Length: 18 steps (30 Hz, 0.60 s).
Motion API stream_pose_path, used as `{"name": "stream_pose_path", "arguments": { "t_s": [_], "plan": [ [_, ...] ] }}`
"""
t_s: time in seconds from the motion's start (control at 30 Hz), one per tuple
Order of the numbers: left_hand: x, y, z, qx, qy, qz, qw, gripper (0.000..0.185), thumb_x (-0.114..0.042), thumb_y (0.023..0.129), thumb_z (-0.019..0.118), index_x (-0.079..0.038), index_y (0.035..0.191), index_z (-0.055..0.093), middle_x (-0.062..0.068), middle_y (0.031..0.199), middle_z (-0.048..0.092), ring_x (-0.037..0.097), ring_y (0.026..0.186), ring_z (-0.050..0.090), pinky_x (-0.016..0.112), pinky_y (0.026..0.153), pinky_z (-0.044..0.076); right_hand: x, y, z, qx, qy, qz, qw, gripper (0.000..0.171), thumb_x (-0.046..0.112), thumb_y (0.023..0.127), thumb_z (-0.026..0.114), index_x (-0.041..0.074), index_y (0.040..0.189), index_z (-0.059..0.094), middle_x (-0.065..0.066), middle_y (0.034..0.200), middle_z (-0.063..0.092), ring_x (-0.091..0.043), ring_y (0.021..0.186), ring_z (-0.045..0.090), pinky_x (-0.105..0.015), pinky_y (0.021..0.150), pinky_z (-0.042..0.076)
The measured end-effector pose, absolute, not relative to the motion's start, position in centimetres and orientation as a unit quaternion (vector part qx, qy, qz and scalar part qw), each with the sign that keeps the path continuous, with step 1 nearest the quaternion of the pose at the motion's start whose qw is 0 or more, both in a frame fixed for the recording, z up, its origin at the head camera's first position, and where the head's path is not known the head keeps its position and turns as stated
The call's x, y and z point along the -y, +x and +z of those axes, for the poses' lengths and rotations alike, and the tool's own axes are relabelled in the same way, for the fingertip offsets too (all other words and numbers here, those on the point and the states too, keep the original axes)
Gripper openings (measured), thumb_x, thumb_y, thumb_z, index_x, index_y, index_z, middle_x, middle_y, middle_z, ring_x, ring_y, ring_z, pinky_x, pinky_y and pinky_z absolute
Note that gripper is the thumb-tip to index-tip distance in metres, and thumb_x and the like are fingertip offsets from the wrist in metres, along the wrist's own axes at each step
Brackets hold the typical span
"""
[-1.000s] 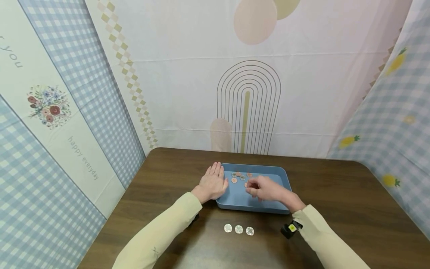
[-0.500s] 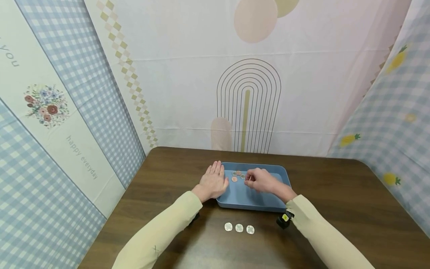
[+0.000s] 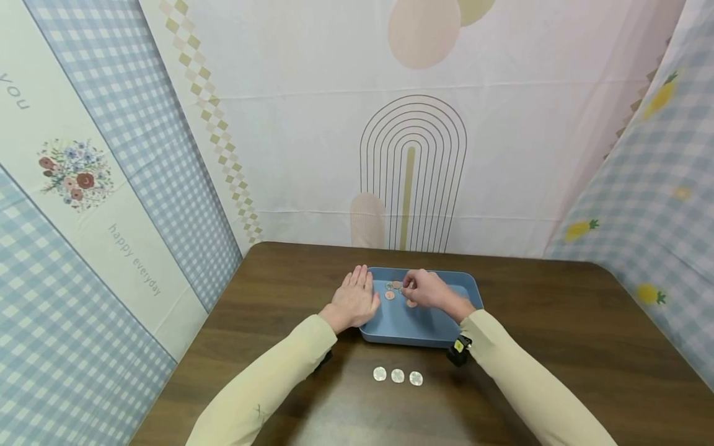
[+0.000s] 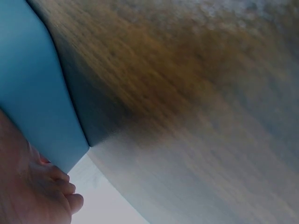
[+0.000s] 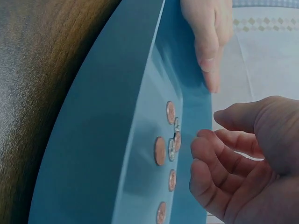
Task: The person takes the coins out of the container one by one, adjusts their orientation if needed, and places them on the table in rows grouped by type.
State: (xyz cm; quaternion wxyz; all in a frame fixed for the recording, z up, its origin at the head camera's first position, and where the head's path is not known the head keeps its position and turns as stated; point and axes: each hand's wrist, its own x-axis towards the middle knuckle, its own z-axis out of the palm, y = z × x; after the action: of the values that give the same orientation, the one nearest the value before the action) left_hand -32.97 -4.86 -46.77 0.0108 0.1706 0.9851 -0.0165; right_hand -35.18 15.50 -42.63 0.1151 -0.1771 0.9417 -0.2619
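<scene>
Right hand (image 3: 428,289) partly hides coins (image 3: 390,295).

A person, left hand (image 3: 352,302) and right hand (image 3: 429,290) bare, wears pale cream-yellow. The long left sleeve (image 3: 273,371) bears a thin, dark, cross-like mark (image 3: 259,410) and mostly hides a black device (image 3: 324,360); the right sleeve (image 3: 524,368) ends beside a boxy black wrist camera (image 3: 456,357) with a yellow square (image 3: 459,345).

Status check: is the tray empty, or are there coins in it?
Not empty. The right wrist view shows copper coins and silver coins lying inside the tray, near the right hand.
</scene>
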Motion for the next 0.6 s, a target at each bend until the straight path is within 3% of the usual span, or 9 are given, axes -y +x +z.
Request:
{"name": "stream_pose_path", "arguments": {
  "t_s": [0.4, 0.6],
  "plan": [
    [5.4, -32.1, -46.9, -0.984, 0.179, -0.015, 0.012, 0.065, -0.041, 0.104, 0.023, 0.000, 0.155, 0.023, 0.019, 0.164, 0.016, 0.029, 0.153, 0.014, 0.042, 0.124, 0.016, -14.8, -34.9, -44.4, -0.937, -0.113, -0.296, 0.149, 0.026, 0.020, 0.097, 0.059, 0.002, 0.117, 0.060, -0.006, 0.077, 0.064, -0.015, 0.061, 0.061, -0.026, 0.052, 0.048],
    [5.9, -31.7, -46.9, -0.982, 0.189, -0.020, 0.007, 0.065, -0.041, 0.104, 0.021, 0.001, 0.154, 0.024, 0.019, 0.163, 0.017, 0.030, 0.153, 0.015, 0.042, 0.124, 0.017, -14.5, -34.5, -45.2, -0.936, -0.095, -0.308, 0.144, 0.032, 0.022, 0.098, 0.059, 0.001, 0.122, 0.057, -0.006, 0.069, 0.066, -0.016, 0.055, 0.058, -0.027, 0.048, 0.046]
  ]
}}
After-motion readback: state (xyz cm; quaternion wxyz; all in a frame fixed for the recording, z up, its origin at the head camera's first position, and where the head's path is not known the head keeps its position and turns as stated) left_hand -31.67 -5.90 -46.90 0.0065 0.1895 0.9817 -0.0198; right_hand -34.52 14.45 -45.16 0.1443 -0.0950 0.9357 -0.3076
